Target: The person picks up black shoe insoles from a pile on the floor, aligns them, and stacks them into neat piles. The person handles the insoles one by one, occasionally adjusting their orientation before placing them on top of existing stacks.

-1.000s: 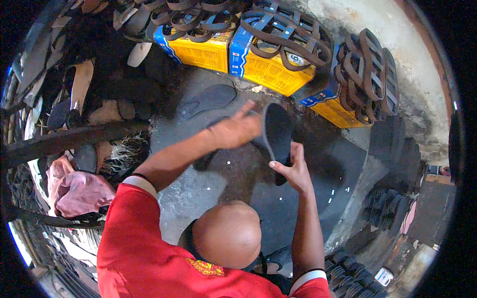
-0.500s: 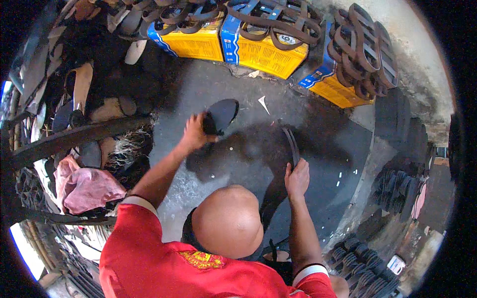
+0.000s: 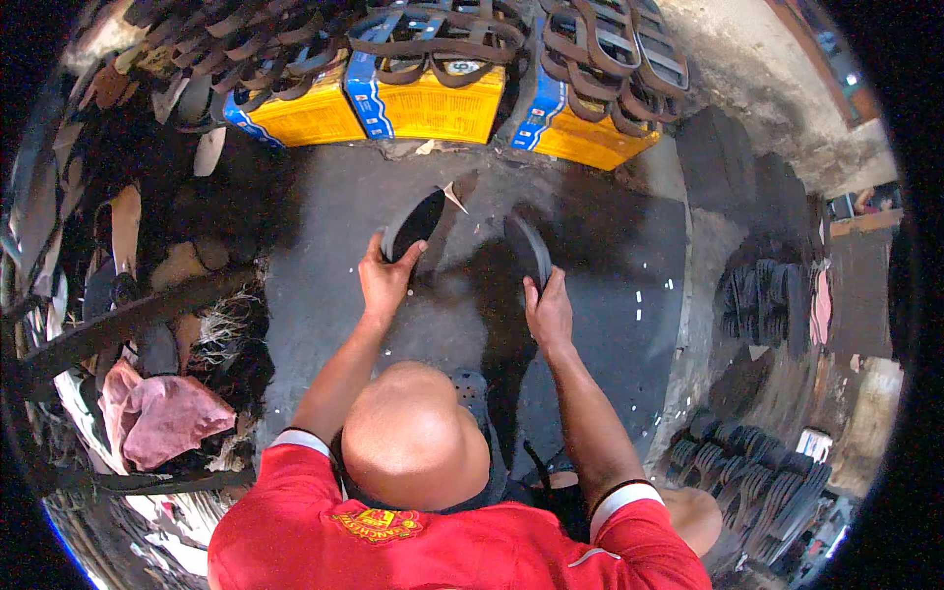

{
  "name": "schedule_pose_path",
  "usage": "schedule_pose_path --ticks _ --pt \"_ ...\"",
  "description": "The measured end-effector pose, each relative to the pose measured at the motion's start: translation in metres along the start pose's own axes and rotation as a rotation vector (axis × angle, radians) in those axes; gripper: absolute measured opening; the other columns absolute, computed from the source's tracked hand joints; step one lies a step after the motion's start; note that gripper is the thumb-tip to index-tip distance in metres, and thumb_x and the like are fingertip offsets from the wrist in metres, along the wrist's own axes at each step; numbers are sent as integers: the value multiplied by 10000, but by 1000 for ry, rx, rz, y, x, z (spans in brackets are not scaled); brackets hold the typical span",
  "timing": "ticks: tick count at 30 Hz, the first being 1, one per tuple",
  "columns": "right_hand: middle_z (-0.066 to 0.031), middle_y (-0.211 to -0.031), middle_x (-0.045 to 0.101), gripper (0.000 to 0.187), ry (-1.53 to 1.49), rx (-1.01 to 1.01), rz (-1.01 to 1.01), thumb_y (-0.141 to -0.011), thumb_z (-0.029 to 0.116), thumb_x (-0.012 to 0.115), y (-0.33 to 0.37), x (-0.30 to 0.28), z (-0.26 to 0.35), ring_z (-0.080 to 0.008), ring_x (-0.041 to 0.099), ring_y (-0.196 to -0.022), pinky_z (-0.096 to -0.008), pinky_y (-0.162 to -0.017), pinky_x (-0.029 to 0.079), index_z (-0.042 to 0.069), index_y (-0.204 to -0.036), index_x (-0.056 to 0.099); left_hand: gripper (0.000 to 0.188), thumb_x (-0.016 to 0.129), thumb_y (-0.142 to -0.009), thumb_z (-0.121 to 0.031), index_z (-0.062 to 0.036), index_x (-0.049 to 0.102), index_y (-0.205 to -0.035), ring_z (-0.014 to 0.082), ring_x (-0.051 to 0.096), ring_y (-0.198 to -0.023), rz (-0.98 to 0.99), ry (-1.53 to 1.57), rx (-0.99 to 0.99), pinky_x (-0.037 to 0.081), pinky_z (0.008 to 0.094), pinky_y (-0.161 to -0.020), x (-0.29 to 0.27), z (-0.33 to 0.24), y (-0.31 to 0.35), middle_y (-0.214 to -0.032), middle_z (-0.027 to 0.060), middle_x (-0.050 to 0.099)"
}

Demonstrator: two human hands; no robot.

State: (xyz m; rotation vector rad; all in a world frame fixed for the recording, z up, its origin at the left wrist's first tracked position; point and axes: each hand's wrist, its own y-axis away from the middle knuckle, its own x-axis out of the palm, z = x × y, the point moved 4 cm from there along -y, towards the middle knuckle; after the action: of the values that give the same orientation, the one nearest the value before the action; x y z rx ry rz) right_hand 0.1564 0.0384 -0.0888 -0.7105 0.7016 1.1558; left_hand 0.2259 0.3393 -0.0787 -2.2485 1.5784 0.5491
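My left hand (image 3: 386, 280) is closed round the near end of a black shoe sole (image 3: 415, 224), its thumb along the right edge. That sole is tilted, its dark flat face turned partly up. In my right hand (image 3: 549, 313) is a second black sole (image 3: 529, 246), gripped at its near end and held nearly on edge. The two soles are apart, side by side above the dark floor. A small pale, pointed scrap (image 3: 455, 200) lies just beyond the left sole's tip.
Yellow and blue boxes (image 3: 428, 103) stand along the far side, topped with brown strap sandals (image 3: 438, 44). At left are a dark wooden beam (image 3: 138, 320), a pink cloth (image 3: 177, 418) and leather-like scraps. Stacked black soles (image 3: 762, 305) line the right side. My bare knee (image 3: 413, 433) is raised in front.
My left hand has moved right, and its sole is tilted more on edge. My right hand has moved its sole farther from me. The soles are closer together; the whole view has shifted.
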Motion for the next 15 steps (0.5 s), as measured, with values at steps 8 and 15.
schedule_pose_path --ticks 8,15 --pt "-348 -1181 651 521 -79 94 22 -999 368 666 7 -11 12 -522 655 -1003 -562 -809 543 -51 -1242 473 475 908 -811 -228 -12 664 -1157 213 708 -971 222 382 -6 553 349 -864 18 -18 19 -1032 111 767" --pt "-198 -1014 648 396 481 73 152 -962 292 682 -3 -26 -17 -427 650 -967 -495 -807 559 10 -1196 530 549 840 -835 -311 -14 637 -1250 407 685 -1115 380 -608 93 547 496 -934 5 -12 11 -1205 249 696"
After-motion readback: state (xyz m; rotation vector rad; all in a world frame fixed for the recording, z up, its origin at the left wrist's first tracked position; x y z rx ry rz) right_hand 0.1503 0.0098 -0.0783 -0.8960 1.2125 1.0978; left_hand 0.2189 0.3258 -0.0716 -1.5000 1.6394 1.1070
